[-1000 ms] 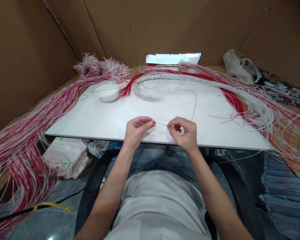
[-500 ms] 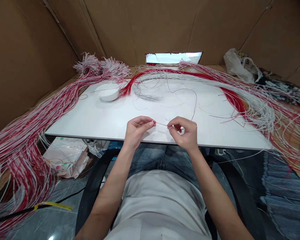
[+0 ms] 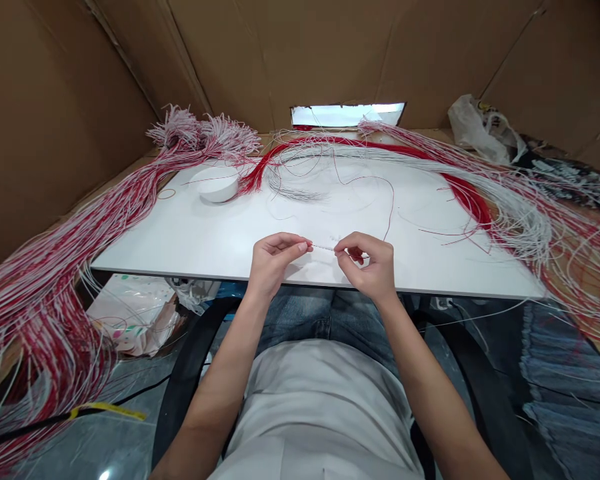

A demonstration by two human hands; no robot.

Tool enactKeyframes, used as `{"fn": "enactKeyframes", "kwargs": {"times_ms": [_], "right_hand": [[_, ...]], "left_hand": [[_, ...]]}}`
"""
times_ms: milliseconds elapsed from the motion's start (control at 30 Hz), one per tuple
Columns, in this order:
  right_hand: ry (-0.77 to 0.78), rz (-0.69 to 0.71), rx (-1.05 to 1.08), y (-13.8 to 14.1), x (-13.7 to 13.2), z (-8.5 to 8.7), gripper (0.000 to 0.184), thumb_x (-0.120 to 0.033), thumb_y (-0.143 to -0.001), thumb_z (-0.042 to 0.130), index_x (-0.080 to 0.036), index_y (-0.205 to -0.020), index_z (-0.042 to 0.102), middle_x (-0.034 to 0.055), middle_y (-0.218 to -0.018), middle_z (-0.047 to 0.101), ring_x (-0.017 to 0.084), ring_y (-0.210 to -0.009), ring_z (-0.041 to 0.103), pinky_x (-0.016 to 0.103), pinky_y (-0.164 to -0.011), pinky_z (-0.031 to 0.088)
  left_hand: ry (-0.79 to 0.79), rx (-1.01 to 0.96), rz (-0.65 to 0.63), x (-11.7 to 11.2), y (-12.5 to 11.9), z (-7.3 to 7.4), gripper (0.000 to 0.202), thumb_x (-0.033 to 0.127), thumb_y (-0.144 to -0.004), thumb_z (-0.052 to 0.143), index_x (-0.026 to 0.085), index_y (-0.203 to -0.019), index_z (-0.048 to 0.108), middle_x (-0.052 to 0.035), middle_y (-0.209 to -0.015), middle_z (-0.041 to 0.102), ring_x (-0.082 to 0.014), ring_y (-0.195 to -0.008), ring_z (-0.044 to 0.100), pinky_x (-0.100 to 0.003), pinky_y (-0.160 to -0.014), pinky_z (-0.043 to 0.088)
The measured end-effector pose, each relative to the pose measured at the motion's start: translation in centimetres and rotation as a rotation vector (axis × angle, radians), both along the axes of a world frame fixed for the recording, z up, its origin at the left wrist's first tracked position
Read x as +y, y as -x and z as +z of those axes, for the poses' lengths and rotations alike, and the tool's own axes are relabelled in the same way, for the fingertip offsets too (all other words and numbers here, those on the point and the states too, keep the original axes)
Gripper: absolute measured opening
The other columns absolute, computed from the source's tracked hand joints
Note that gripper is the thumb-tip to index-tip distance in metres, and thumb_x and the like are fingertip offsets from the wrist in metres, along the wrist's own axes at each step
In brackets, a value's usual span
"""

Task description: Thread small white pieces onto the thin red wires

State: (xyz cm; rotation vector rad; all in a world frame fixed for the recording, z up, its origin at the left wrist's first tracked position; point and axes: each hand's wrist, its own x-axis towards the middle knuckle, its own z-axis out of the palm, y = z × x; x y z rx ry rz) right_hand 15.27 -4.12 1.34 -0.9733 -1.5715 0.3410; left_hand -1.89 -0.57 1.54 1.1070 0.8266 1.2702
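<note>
Between my two hands, just above the white tabletop [image 3: 230,247], a short stretch of thin red-and-white twisted wire [image 3: 323,248] is held taut. My left hand [image 3: 275,260] pinches one end of it between thumb and forefinger. Thumb and forefinger of my right hand [image 3: 370,260] are closed on the other end, with the remaining fingers curled. A loose red wire [image 3: 392,207] trails from the back of the table down to the right hand. Some tiny white bits [image 3: 335,238] lie on the table just behind the held stretch.
Red-and-white wire bundles [image 3: 130,180] hang over the table's left side. Red wires [image 3: 265,167] and white wires [image 3: 520,207] arc across the back to the right. A white round dish [image 3: 219,187] stands back left. Cardboard walls [image 3: 260,60] enclose the table.
</note>
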Motion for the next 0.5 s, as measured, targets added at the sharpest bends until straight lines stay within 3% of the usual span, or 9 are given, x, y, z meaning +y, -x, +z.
{"fn": "enactKeyframes", "kwargs": {"times_ms": [300,500], "right_hand": [[-0.015,0.001,-0.011,-0.03,0.03,-0.02,0.015,-0.007,-0.071,0.052,-0.019,-0.070,0.061,-0.0027,-0.060,0.056,0.009,-0.049,0.040,0.024,-0.048,0.035],[-0.028,0.007,-0.005,0.00,-0.05,0.04,0.015,-0.006,-0.070,0.052,-0.019,-0.070,0.061,-0.0030,-0.060,0.055,0.009,-0.049,0.040,0.024,-0.048,0.034]], "left_hand": [[0.005,-0.041,0.015,0.07,-0.06,-0.25,0.022,0.015,-0.055,0.083,0.017,-0.075,0.073,-0.0036,-0.075,0.075,-0.0178,-0.073,0.071,-0.031,-0.080,0.054],[-0.018,0.031,0.037,0.04,-0.01,-0.41,0.015,0.018,-0.058,0.082,0.018,-0.071,0.075,-0.0042,-0.075,0.075,-0.0181,-0.074,0.070,-0.030,-0.078,0.053]]}}
